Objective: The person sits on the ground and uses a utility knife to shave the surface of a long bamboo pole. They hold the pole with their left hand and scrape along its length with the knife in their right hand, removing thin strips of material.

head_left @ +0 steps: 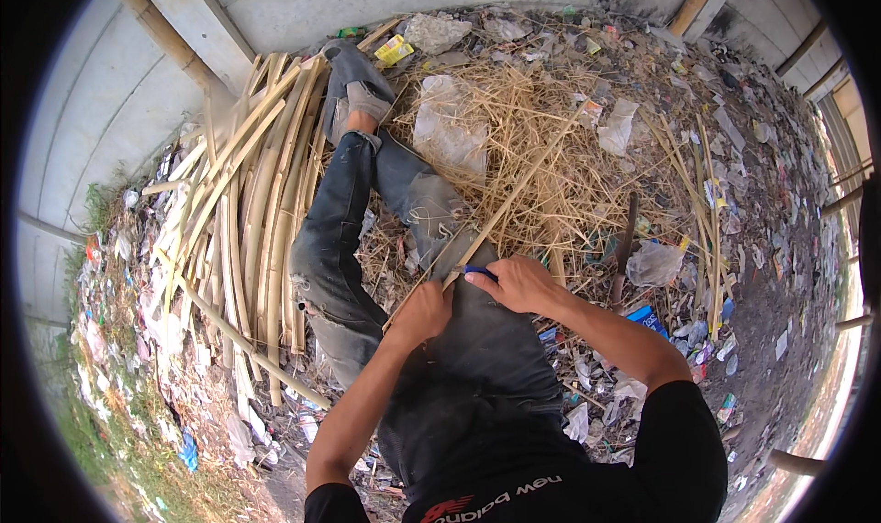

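Observation:
I sit on the ground with my legs in dark jeans stretched forward. A long thin bamboo strip [514, 197] lies slanted across my right thigh. My left hand [424, 310] grips its near end. My right hand [516, 283] is closed on a tool with a blue handle [477, 270], pressed against the strip just above my left hand. The tool's blade is hidden under my fingers.
A stack of split bamboo slats [248, 202] lies to my left. Straw-like shavings [551, 156], plastic bags and litter cover the ground ahead and to the right. A dark long blade [627, 239] lies in the shavings. A concrete wall [303, 5] curves behind.

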`<state>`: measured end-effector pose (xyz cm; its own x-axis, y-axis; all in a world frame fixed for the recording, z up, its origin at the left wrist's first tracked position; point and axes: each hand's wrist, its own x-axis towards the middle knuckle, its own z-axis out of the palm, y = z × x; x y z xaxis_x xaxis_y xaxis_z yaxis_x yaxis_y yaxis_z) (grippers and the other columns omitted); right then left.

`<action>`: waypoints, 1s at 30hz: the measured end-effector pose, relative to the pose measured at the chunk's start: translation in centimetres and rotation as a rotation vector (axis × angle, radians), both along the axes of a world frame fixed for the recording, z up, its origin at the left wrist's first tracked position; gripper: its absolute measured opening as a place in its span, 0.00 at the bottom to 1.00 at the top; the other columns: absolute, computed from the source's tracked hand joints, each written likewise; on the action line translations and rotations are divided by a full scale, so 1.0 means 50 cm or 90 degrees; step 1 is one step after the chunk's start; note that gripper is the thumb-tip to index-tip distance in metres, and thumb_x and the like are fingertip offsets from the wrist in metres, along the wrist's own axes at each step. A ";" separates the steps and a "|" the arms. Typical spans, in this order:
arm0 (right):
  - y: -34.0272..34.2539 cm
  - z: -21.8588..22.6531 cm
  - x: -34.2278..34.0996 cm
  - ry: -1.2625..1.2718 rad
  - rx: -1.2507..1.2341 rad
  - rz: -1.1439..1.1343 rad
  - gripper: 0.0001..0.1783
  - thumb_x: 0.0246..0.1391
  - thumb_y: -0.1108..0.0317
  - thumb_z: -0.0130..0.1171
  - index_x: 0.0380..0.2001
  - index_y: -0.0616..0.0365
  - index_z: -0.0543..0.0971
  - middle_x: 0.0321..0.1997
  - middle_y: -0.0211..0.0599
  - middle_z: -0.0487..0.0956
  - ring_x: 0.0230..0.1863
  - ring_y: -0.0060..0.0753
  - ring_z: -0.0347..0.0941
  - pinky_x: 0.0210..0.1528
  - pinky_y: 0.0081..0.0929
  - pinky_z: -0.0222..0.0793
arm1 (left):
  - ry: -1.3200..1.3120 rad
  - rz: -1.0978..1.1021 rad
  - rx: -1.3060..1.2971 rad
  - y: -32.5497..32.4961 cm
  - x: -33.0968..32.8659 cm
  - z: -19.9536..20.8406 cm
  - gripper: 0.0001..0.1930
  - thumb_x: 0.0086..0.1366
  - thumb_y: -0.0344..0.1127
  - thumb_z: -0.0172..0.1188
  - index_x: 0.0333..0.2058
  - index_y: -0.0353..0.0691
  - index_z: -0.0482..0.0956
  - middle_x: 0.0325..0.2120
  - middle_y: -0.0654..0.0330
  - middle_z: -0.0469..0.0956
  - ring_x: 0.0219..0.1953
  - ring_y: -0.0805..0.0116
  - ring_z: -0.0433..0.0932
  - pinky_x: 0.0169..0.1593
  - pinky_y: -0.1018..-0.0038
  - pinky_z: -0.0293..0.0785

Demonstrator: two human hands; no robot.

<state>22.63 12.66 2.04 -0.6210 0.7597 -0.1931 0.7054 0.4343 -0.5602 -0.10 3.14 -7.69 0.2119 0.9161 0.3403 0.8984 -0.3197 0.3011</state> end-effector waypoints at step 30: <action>0.415 -0.255 0.597 -0.230 0.033 -0.555 0.49 0.72 0.29 0.36 0.43 0.72 0.85 0.43 0.68 0.84 0.48 0.65 0.81 0.50 0.59 0.77 | -0.028 0.113 -0.504 -0.361 -0.368 0.313 0.14 0.72 0.39 0.60 0.32 0.34 0.75 0.20 0.37 0.78 0.27 0.29 0.78 0.30 0.45 0.72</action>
<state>52.50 33.42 -10.72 0.2602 0.9412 -0.2155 0.9203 -0.3093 -0.2395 -18.51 -14.92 7.95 0.0421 0.9074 -0.4182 0.8979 0.1493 0.4142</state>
